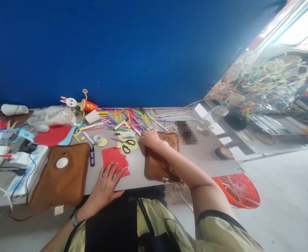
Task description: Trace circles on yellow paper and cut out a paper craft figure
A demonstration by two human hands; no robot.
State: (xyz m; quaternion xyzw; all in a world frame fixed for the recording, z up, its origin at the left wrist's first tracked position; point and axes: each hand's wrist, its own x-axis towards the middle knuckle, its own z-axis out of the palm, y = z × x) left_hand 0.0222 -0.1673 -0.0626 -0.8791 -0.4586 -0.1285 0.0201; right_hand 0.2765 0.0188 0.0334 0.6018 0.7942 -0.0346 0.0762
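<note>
My left hand (108,183) lies flat with fingers spread on the lower part of a red paper sheet (114,158), whose right edge is cut unevenly. My right hand (151,138) reaches forward, its fingers curled together. A slim pale stick-like piece (136,131) meets the fingertips; whether they grip it is hard to see. Just left of that hand are black-handled scissors (126,146) on yellow paper (133,145) and a white marker (127,135). Under my right forearm lies a brown pouch-like pad (154,161).
Colourful pipe cleaners (133,119) spread along the blue wall. Purple snips (92,156), a tape roll (98,139) and another brown pad (62,178) lie left, beside a power strip (29,171). A black round container (223,153) stands right; an orange basket (255,196) sits below the table edge.
</note>
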